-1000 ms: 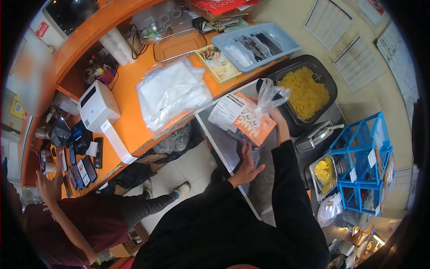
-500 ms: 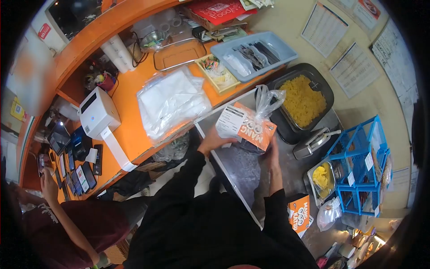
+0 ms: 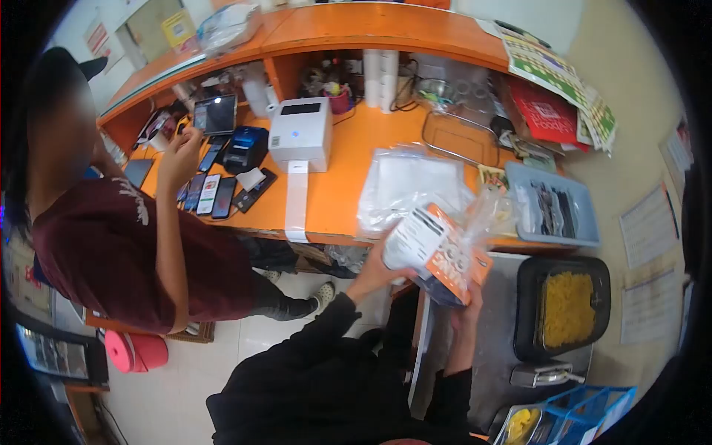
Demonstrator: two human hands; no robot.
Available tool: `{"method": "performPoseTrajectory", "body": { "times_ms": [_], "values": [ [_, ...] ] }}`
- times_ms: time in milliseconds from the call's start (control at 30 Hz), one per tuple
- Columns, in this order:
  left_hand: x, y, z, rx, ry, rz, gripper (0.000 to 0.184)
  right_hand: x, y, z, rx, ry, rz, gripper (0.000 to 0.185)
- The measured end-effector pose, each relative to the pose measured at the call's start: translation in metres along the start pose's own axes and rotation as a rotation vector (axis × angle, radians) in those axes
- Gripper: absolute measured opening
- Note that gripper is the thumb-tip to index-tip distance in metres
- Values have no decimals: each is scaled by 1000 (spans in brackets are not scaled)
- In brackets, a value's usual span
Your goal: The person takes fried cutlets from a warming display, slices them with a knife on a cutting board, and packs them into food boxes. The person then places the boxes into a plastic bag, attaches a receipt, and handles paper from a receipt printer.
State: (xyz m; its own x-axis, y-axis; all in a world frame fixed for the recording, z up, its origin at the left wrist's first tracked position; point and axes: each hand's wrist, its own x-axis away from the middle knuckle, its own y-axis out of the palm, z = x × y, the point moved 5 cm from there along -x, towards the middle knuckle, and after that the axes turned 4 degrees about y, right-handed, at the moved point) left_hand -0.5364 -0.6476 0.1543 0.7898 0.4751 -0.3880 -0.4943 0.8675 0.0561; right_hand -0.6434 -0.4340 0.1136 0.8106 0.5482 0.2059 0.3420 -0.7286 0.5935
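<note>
While the left hand (image 3: pixel 373 276) is curling around one side of the bagged takeout box (image 3: pixel 449 254), the right hand (image 3: pixel 466 315) is cupping its low corner. They are holding it up near the orange counter (image 3: pixel 252 215)'s front edge. The slick bag could be slipping if the hands are squeezing too lightly, or the box could be tipping if one side is sagging. Loose clear bags (image 3: pixel 408 182) are lying by that edge, a label printer (image 3: pixel 300 137) is standing further left, and a co-worker (image 3: pixel 141 252) is standing nearby.
</note>
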Motion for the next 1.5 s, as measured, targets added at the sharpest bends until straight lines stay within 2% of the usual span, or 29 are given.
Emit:
{"method": "performPoseTrajectory", "body": {
  "times_ms": [33,100,133,200,233,300,367,433,467,500,567,600,633,667,700,767,833,900,933,967,1000,1067,1133,1200,1267,1367,1400,1500],
  "values": [
    [-3,-27,-8,-118,147,77,91,-17,19,14,-58,1,-35,60],
    [-4,-69,-23,415,5,430,79,-43,57,45,-153,41,-29,61],
    [1,-83,-24,340,-53,530,77,-50,81,62,-190,78,10,65],
    [7,-111,-23,187,-163,721,75,-53,141,76,-158,-16,120,73],
    [8,-120,-31,191,-215,677,74,-62,161,95,-260,12,71,79],
    [21,-135,-60,197,-331,578,72,-76,183,133,-203,-134,165,78],
    [19,-150,-75,270,-317,485,66,-82,190,178,195,-166,381,78],
    [9,-169,-87,355,-285,470,65,-74,211,204,339,-110,423,80],
    [8,-178,-86,301,-255,527,62,-72,222,214,278,-51,364,82],
    [20,-192,-112,510,-494,569,54,-70,229,222,215,2,322,85],
    [12,-201,-102,451,-404,553,54,-70,228,238,494,-156,221,82],
    [4,-203,-102,544,-461,628,56,-74,221,249,643,-226,169,80],
    [1,-212,-110,505,-360,610,55,-73,221,234,794,-287,108,80],
    [-7,-224,-117,398,-284,564,51,-68,216,222,732,-288,28,71],
    [-7,-221,-118,507,-348,644,46,-68,203,210,788,-361,46,65],
    [4,-216,-131,257,-291,760,41,-73,175,177,899,-517,52,53],
    [27,-213,-148,1,-206,884,37,-85,151,107,961,-700,198,32],
    [59,-209,-154,-270,-120,1007,34,-119,125,60,1004,-833,222,22],
    [69,-204,-142,-409,-72,1063,33,-139,111,48,1180,-804,188,19],
    [83,-164,-139,-429,-23,990,29,-157,101,40,1354,-774,153,18],
    [89,-115,-113,-445,27,916,25,-178,91,47,1554,-641,92,18],
    [71,-45,-94,-265,-207,570,19,-209,72,64,1935,-335,-35,19],
    [18,-8,-69,-397,13,184,16,-213,78,56,1942,-367,7,20],
    [-36,7,-81,-501,77,29,14,-206,79,54,1876,-436,26,19],
    [-80,11,-96,-434,158,29,19,-197,75,53,1734,-545,39,15],
    [-110,17,-128,-389,98,-197,32,-199,63,62,1680,-550,187,12],
    [-115,20,-133,-402,122,-239,44,-199,65,62,1697,-571,204,11],
    [-118,17,-146,-499,122,-282,49,-198,68,55,1673,-644,195,13]
  ]
}}
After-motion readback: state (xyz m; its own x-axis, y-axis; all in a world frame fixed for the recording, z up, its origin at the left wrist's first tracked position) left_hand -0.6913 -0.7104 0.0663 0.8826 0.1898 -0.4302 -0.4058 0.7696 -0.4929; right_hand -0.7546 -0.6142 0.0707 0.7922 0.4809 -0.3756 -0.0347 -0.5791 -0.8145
